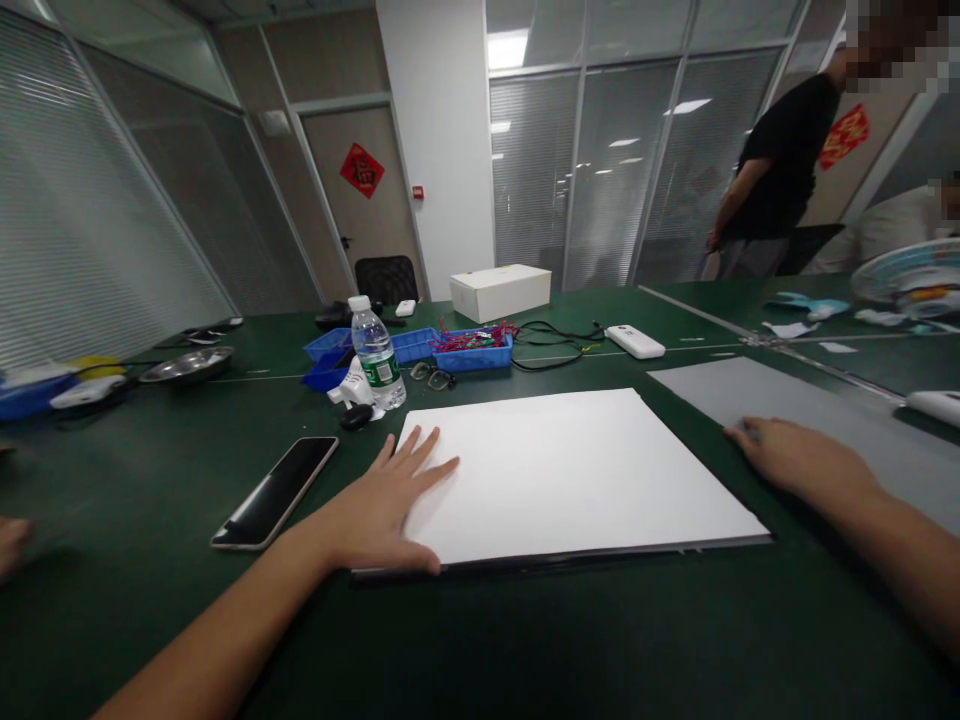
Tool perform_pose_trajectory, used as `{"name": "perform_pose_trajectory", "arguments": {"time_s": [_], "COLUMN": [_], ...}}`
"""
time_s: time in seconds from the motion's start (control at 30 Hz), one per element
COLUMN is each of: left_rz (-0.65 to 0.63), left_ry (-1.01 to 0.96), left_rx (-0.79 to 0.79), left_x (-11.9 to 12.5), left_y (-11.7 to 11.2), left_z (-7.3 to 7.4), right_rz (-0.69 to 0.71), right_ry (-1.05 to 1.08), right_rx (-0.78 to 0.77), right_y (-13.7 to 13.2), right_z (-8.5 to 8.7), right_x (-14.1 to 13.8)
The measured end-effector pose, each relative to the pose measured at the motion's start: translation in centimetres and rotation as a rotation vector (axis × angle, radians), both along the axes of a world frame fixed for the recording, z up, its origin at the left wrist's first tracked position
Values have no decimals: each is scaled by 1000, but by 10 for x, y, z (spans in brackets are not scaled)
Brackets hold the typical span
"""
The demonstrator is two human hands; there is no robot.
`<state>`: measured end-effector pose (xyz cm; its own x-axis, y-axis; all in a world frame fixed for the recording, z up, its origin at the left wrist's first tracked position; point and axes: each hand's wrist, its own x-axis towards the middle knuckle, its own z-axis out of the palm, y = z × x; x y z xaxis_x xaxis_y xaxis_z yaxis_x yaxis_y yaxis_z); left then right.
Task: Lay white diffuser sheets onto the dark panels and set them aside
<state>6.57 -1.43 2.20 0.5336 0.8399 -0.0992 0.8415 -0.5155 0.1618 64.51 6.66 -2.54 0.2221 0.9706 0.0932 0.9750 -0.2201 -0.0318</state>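
Note:
My left hand (390,505) lies flat with fingers spread across the left edge of a white sheet (570,470). Under the sheet, a dark edge (525,562) shows along the front. My right hand (806,460) is closed at the left edge of a grey sheet (720,385). A small greyish bit shows between its fingers, but I cannot make out what it is. To the left of my left hand lies a phone (277,495) with a dark screen.
Beyond the white sheet stand a water bottle (377,355), a blue tray (472,355) of red wires, a white box (501,292) and a white device (635,341). A metal bowl (187,365) sits at left. A person (784,170) stands back right; another hand (11,545) shows at far left.

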Motion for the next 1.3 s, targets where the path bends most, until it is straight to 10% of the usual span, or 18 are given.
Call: {"name": "perform_pose_trajectory", "arguments": {"time_s": [0.37,0.67,1.07,1.17,1.3], "left_rz": [-101,33,295,305,292], "left_ry": [-85,-64,-138,-122,-109], "left_rx": [-72,105,140,130,130], "left_x": [24,20,31,31,29], "left_y": [-21,-18,-18,-18,-18], "left_z": [17,5,-13,-11,-8], "right_rz": [10,801,1158,1059,488], "right_ry": [-200,-258,-11,61,47], "right_rx": [151,429,325,291,337], "right_y": [-59,-79,-90,-81,-56], "right_z": [52,18,24,26,24], "right_x": [-84,-140,-167,-155,-110]}}
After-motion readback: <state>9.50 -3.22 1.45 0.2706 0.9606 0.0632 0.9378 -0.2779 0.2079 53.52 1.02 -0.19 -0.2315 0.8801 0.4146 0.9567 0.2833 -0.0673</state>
